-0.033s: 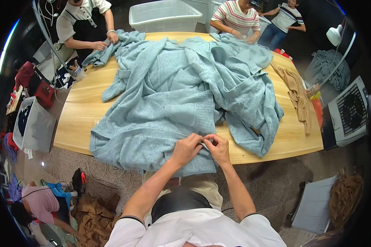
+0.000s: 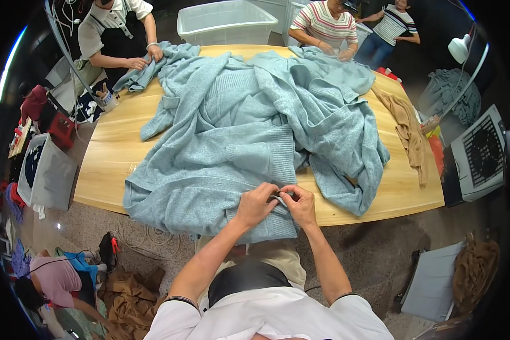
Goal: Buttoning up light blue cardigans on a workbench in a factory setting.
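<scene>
Nothing much is shifting between the earlier frame and this one: both hands are staying pinched together at the near hem of the knit, and the heap is lying as it did.

Fingertips of the left hand [image 2: 256,205] and of the right hand [image 2: 300,205] are meeting over one small spot on the ribbed edge of the pale blue sweater [image 2: 238,164], pinching the fabric between them; whether something thin, such as a thread or a tag, is sitting between the fingertips is too small to tell. That edge is hanging just over the near rim of the wooden table [image 2: 110,158], right in front of the person's body.

Outward from there, more pale blue knitwear [image 2: 323,107] is piling across the middle and far side of the tabletop, sleeves trailing toward each end. A tan garment [image 2: 408,130] is draping along the right edge. Across the table, one co-worker's hands [image 2: 144,56] are pressing on a blue sleeve at the far left, and another co-worker [image 2: 326,25] is handling fabric at the far right, beside a white plastic bin [image 2: 226,22].

As a judgement: the knit is looking loose and stretchy, so a hard tug at the pinched spot could be pulling a stitch or distorting the ribbing. The overhanging hem could also be dragging the sweater off the rim if both hands are letting go together.
</scene>
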Demonstrator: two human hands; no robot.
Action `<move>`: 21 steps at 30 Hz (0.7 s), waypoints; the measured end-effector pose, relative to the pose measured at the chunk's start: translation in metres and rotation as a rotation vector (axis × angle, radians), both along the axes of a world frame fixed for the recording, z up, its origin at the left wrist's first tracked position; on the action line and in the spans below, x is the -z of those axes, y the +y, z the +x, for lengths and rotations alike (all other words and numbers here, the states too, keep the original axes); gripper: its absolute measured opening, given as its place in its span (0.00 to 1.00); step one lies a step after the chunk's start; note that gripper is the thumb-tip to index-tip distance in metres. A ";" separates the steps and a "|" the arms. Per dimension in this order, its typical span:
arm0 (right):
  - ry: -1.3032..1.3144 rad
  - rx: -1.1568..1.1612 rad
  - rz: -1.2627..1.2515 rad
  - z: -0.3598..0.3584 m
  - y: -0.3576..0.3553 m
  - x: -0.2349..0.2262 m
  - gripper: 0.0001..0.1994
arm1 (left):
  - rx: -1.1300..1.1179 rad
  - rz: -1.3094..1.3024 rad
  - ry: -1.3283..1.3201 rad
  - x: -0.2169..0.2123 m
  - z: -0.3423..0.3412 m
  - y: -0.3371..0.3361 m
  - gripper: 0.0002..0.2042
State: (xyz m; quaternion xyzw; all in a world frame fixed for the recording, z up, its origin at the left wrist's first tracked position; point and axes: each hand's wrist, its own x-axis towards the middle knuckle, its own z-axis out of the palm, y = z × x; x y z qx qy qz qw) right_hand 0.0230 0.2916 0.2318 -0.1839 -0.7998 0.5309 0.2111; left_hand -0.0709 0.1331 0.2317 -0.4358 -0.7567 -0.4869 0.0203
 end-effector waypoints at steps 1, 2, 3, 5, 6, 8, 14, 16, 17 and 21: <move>0.003 0.000 0.001 0.001 0.001 -0.001 0.06 | 0.000 0.001 0.003 0.001 -0.001 0.000 0.14; -0.007 -0.012 -0.019 0.001 0.002 -0.002 0.07 | 0.003 -0.014 0.008 0.002 -0.002 0.000 0.14; -0.019 -0.023 -0.041 0.002 0.002 -0.003 0.07 | 0.009 -0.030 0.012 0.002 -0.003 0.000 0.14; 0.001 -0.035 -0.052 0.002 0.003 -0.002 0.08 | 0.006 -0.049 -0.017 0.003 -0.004 0.002 0.13; 0.020 -0.053 -0.064 0.001 0.002 -0.003 0.08 | -0.001 -0.070 -0.046 0.001 -0.006 0.002 0.13; 0.015 -0.100 -0.086 0.006 0.004 -0.007 0.09 | 0.001 -0.101 -0.080 -0.003 -0.009 0.003 0.13; 0.104 -0.190 -0.068 0.014 0.011 0.010 0.10 | 0.095 -0.120 -0.126 -0.004 -0.017 0.004 0.14; 0.133 -0.184 -0.005 0.013 0.006 0.006 0.10 | 0.140 -0.111 -0.101 -0.005 -0.022 0.000 0.15; 0.126 -0.180 -0.007 0.016 0.001 0.005 0.10 | 0.143 -0.112 -0.107 -0.005 -0.021 -0.002 0.15; 0.103 -0.107 0.056 0.014 -0.005 0.010 0.08 | 0.217 -0.154 -0.221 0.003 -0.030 -0.003 0.17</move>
